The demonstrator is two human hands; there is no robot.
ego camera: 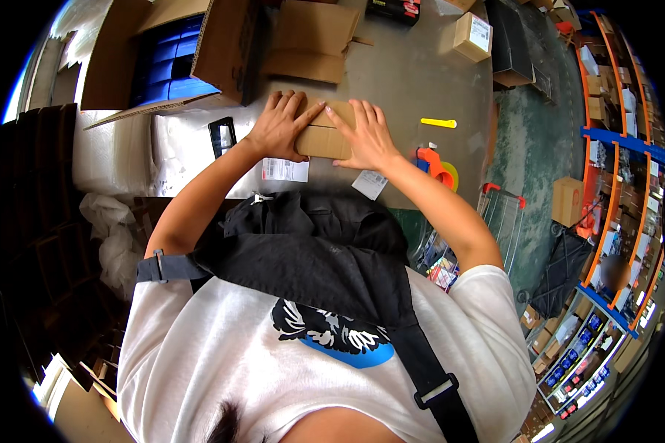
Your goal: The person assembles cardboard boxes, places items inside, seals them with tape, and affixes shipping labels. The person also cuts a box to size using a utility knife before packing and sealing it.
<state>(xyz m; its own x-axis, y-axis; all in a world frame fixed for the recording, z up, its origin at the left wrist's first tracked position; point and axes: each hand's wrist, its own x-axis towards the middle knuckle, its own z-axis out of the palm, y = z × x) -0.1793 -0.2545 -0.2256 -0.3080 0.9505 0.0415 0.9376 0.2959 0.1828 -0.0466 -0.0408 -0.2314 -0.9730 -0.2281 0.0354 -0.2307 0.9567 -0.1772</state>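
A small brown cardboard box (pixel 326 142) lies on the worktable before me, with a seam running across its top. My left hand (pixel 280 124) grips its left side, fingers over the top and thumb at the near edge. From the other side my right hand (pixel 368 135) holds it the same way, and the two index fingertips almost meet over the top. Just below the left hand is a printed white label (pixel 286 170). Another folded paper slip (pixel 370 184) lies under my right wrist. A black phone-like device (pixel 222 136) rests left of my left hand.
An open carton (pixel 221 52) with blue boxes inside stands at the back left, beside an opened cardboard box (pixel 310 41). To the right lie a yellow cutter (pixel 438 123) and an orange tape dispenser (pixel 436 168). A labelled box (pixel 472 37) sits farther back; a wire cart (pixel 501 221) stands beyond the table edge.
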